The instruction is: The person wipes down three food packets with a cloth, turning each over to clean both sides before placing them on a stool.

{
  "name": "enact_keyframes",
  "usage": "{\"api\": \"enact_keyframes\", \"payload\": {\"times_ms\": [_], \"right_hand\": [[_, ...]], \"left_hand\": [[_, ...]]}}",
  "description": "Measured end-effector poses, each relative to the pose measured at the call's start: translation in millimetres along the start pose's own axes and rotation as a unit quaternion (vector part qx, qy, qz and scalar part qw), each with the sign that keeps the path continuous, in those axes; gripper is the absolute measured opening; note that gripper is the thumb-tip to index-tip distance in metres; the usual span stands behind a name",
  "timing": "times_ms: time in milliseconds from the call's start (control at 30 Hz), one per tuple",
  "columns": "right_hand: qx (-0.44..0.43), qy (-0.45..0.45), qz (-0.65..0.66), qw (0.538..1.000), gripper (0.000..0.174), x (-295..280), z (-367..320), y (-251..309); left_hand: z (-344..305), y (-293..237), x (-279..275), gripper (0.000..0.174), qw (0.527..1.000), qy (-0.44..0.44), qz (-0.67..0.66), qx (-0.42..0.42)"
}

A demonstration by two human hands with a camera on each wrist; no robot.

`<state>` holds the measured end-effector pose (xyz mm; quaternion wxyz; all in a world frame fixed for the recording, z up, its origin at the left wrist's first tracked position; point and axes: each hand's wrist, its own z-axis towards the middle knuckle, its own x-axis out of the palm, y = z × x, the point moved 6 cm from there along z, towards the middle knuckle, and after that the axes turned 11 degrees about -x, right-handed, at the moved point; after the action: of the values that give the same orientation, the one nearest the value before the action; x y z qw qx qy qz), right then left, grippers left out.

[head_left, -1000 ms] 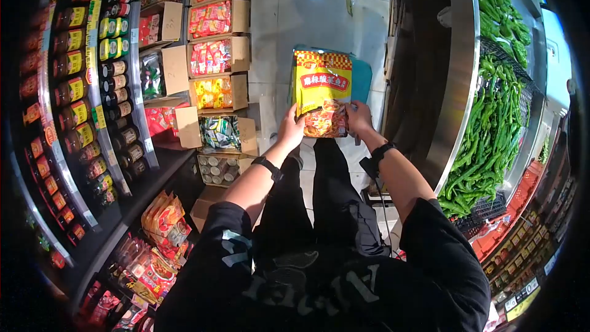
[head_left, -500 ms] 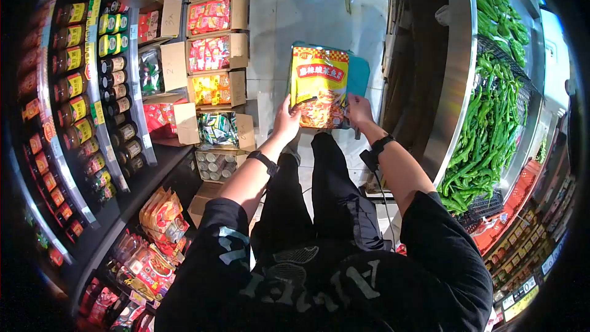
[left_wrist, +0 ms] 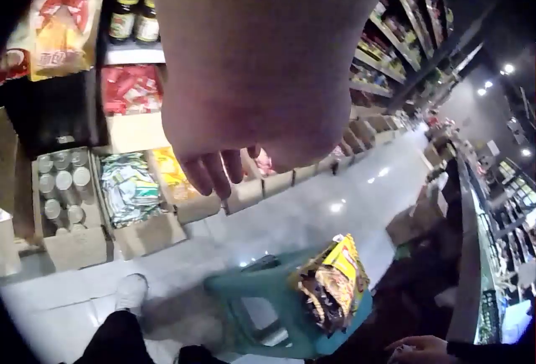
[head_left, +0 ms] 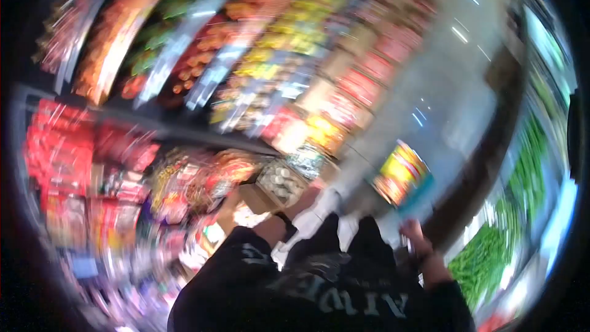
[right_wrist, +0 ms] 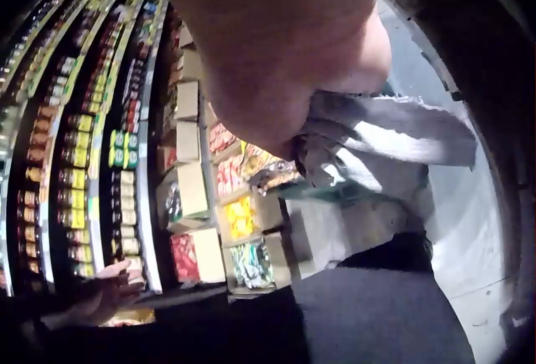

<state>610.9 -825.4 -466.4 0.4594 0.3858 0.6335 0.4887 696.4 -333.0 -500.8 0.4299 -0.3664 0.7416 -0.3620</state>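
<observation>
A yellow and red food packet rests on a teal plastic stool, apart from both hands. My left hand is off to the left of it, fingers hanging loosely with nothing in them, in front of the boxes of sachets. In the right wrist view my right hand grips a crumpled grey cloth, whose loose end trails to the right. The head view is blurred; there the right hand is low, just beyond the stool's near edge.
Cardboard boxes of sachets line the aisle's left side, below shelves of jars. A box of cans stands at their near end. Green peppers lie on the right. Pale tiles cover the floor.
Both hands have let go of the packet, which now lies on the stool. The left hand has moved away leftward and the right hand has drawn back. The head view has swung left.
</observation>
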Motion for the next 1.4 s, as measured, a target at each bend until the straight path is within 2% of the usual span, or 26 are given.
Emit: {"api": "enact_keyframes", "payload": {"times_ms": [67, 100, 133, 200, 267, 300, 400, 433, 500, 533, 567, 633, 667, 700, 733, 767, 867, 900, 1000, 1033, 1067, 1100, 1200, 1233, 1333, 1400], "right_hand": [[0.227, 0.087, 0.081, 0.967, 0.006, 29, -1, -27], [0.150, 0.090, -0.016, 0.984, 0.013, 37, 13, 3], [0.095, 0.206, -0.075, 0.971, 0.025, 44, 12, -56], [-0.059, 0.292, -0.274, 0.915, 0.029, 74, 46, -85], [-0.067, 0.335, -0.252, 0.906, 0.030, 123, 79, -59], [-0.062, 0.352, -0.246, 0.901, 0.031, 134, 91, -46], [-0.142, 0.236, -0.167, 0.947, 0.013, 184, 113, 75], [-0.088, 0.259, -0.238, 0.932, 0.020, 204, 121, 89], [-0.104, 0.252, -0.229, 0.934, 0.018, 244, 118, 72], [-0.113, 0.246, -0.221, 0.937, 0.017, 264, 123, 67], [-0.040, 0.204, -0.232, 0.950, 0.015, 279, 82, 163], [-0.102, 0.267, -0.282, 0.916, 0.019, 322, 57, 160], [-0.130, 0.300, -0.305, 0.894, 0.022, 343, 48, 149], [-0.166, 0.307, -0.307, 0.886, 0.025, 361, 38, 152], [-0.203, 0.313, -0.309, 0.875, 0.027, 375, 28, 158], [-0.243, 0.319, -0.307, 0.863, 0.030, 390, 18, 170], [-0.228, 0.310, -0.292, 0.876, 0.027, 431, 8, 224], [-0.099, 0.320, -0.234, 0.913, 0.024, 441, 3, 239], [-0.212, 0.309, -0.301, 0.877, 0.024, 470, -6, 283], [-0.142, 0.327, -0.266, 0.895, 0.024, 473, -9, 285], [-0.162, 0.328, -0.265, 0.892, 0.024, 477, -14, 295], [-0.183, 0.329, -0.263, 0.888, 0.024, 479, -15, 294], [-0.201, 0.329, -0.283, 0.878, 0.023, 478, -14, 285], [-0.204, 0.324, -0.296, 0.875, 0.023, 475, -14, 278], [-0.183, 0.317, -0.317, 0.875, 0.022, 473, -18, 257], [-0.111, 0.323, -0.306, 0.889, 0.023, 471, -19, 247]], "left_hand": [[-90, -62, -51, 0.036, 0.944, -0.109, 0.078, -0.300], [-125, -57, -75, 0.039, 0.930, -0.163, 0.048, -0.325], [-155, -59, -81, 0.042, 0.917, -0.197, 0.017, -0.346], [-220, -34, -111, 0.037, 0.914, -0.282, -0.002, -0.292], [-288, -25, -141, 0.028, 0.901, -0.346, -0.125, -0.231], [-322, -28, -160, 0.019, 0.876, -0.426, -0.122, -0.190], [-442, -44, -227, 0.019, 0.741, -0.639, -0.073, -0.193], [-479, -54, -247, 0.020, 0.687, -0.704, -0.139, -0.113], [-565, -68, -291, 0.023, 0.570, -0.814, -0.011, -0.109], [-602, -86, -314, 0.025, 0.543, -0.834, -0.064, -0.076], [-637, -101, -338, 0.029, 0.502, -0.858, -0.089, -0.067], [-704, -86, -404, 0.034, 0.463, -0.879, -0.098, 0.058], [-734, -99, -430, 0.037, 0.473, -0.876, -0.077, 0.058], [-761, -109, -457, 0.041, 0.485, -0.872, -0.054, -0.035], [-775, -135, -475, 0.047, 0.513, -0.843, -0.149, 0.070], [-788, -128, -498, 0.054, 0.517, -0.841, -0.145, 0.060], [-814, -98, -553, 0.071, 0.466, -0.884, 0.011, -0.023], [-813, -89, -564, 0.073, 0.508, -0.861, -0.036, -0.002], [-794, -68, -572, 0.078, 0.622, -0.766, -0.161, 0.029], [-786, -65, -568, 0.080, 0.656, -0.730, -0.189, 0.022], [-778, -65, -564, 0.081, 0.687, -0.694, -0.213, 0.016], [-783, -78, -558, 0.083, 0.654, -0.750, -0.087, -0.039], [-805, -107, -546, 0.085, 0.438, -0.884, 0.139, -0.087], [-803, -99, -556, 0.083, 0.460, -0.879, 0.106, -0.064], [-789, -88, -574, 0.076, 0.622, -0.772, -0.123, 0.039], [-785, -79, -580, 0.069, 0.644, -0.752, -0.136, -0.024]]}}
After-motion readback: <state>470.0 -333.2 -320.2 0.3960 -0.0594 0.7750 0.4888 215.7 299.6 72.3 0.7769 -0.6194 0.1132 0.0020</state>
